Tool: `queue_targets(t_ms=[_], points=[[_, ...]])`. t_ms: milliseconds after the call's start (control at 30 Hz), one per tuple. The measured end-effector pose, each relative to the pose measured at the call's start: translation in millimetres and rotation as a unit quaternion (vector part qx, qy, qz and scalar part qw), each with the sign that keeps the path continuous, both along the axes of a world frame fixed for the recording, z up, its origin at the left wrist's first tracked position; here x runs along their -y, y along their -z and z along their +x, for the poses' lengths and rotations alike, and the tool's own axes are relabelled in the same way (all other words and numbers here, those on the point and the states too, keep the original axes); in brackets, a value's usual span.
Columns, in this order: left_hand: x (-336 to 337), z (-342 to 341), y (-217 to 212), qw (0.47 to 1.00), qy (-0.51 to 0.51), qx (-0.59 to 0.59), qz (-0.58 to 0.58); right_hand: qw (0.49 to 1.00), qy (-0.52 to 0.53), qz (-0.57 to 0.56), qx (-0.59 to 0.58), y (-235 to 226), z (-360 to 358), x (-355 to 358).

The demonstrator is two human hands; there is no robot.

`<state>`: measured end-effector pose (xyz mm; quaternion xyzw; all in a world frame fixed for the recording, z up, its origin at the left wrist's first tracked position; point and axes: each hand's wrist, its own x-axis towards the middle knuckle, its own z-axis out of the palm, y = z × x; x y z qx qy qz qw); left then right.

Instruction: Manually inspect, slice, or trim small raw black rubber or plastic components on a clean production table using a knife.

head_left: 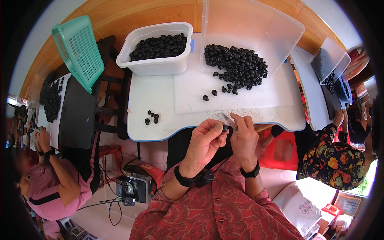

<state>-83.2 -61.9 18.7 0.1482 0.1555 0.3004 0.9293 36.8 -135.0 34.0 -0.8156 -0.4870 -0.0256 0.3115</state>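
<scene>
My left hand (204,144) pinches a small round black knob-like part (225,128) between thumb and fingers, just off the table's front edge. Close beside it, my right hand (245,140) is closed around a thin pale blade (226,118), whose tip points up and to the left; its handle is hidden in the fingers. Beyond the hands, a big heap of similar black parts (240,66) spreads across the white table (156,96), with a few loose ones trailing toward me. Several more black parts (155,116) sit apart near the table's left front.
A white tub (160,68) full of black parts stands at the back left. Behind the heap, a clear plastic bin (256,20) lies tipped. Fine crumbs dot the front edge. A green basket (82,52) is farther left. People work at both sides; a red stool (282,150) stands right.
</scene>
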Motion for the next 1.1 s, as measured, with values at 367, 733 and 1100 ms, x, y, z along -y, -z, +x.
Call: queue_targets(t_ms=[367, 733, 1100], points=[[1, 2, 3, 0.991, -0.038, -0.093, 0.093, 0.853, -0.060, 0.121, -0.504, -24, -10, 2], [4, 1, 1, 0.986, -0.039, -0.115, 0.115, 0.852, -0.049, 0.167, -0.494, -12, -8, 4], [1, 0, 6, 0.988, -0.040, -0.116, 0.089, 0.864, -0.049, 0.162, -0.474, -8, -11, 2]])
